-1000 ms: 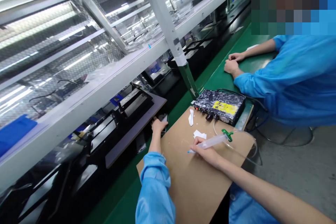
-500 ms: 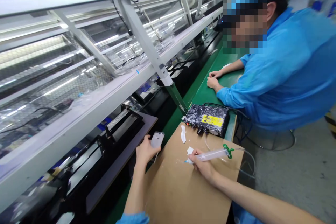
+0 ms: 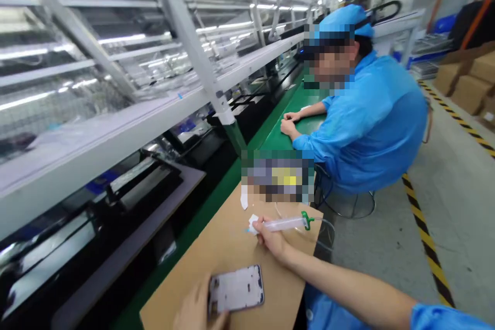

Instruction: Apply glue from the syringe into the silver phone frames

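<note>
My left hand (image 3: 197,309) grips a thin silvery phone frame (image 3: 236,289) by its left end and holds it flat over the brown board (image 3: 216,258) at the bottom of the view. My right hand (image 3: 270,240) is closed round a clear syringe (image 3: 284,224) with a green end cap. The syringe lies almost level, its tip pointing left next to a small white scrap (image 3: 252,219). A thin tube (image 3: 325,227) runs from the green cap off the board's right edge.
A blurred dark box (image 3: 278,175) sits at the board's far end. A person in a blue coat and cap (image 3: 367,124) sits at the green bench (image 3: 278,136) beyond. To the left run a white frame (image 3: 193,46) and a conveyor with dark trays (image 3: 127,191).
My left hand took the phone frame from the conveyor edge and brought it back over the near end of the board. The camera tilted up. My right hand kept the syringe in place.
</note>
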Demonstrator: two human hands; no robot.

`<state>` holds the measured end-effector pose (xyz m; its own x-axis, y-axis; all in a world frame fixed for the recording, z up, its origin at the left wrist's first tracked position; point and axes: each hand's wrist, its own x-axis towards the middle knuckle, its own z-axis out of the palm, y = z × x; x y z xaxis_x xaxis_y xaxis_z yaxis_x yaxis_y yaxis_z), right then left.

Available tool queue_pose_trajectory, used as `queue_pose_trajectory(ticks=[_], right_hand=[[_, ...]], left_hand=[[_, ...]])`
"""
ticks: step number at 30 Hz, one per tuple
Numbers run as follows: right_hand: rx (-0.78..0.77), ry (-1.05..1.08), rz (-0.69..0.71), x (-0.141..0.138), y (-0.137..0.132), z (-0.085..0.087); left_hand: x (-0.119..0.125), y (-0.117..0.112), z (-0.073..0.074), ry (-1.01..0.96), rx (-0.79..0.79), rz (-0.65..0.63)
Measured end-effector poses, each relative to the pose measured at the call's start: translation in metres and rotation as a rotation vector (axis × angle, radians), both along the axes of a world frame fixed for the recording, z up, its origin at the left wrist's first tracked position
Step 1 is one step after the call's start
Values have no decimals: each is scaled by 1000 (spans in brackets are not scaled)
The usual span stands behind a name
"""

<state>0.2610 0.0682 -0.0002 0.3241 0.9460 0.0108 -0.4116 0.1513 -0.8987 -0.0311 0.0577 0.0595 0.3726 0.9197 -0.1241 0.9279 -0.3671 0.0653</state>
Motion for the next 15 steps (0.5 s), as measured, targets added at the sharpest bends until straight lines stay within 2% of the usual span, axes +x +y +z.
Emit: queue_pose_trajectory(ticks=[2, 3, 4, 7, 10, 12, 15], right_hand=[[-25, -20, 1, 2, -5, -4], [-34, -31, 3, 3, -7, -5], [-42, -45, 6, 4, -9, -6], [-59, -102, 14, 8, -15, -6], [-71, -173, 21, 13, -22, -6], [-80, -223, 24, 17, -28, -7], [-94, -296, 39, 24, -37, -8]], left_hand=[[4, -18, 10, 91, -28, 313], [9, -25, 14, 118, -89, 404], [15, -31, 15, 98, -111, 435], [37, -41, 10, 38, -40, 428], [56, -42, 0, -65, 47, 390], [64, -38, -6, -232, 56, 340], [70, -29, -17, -362, 6, 312]])
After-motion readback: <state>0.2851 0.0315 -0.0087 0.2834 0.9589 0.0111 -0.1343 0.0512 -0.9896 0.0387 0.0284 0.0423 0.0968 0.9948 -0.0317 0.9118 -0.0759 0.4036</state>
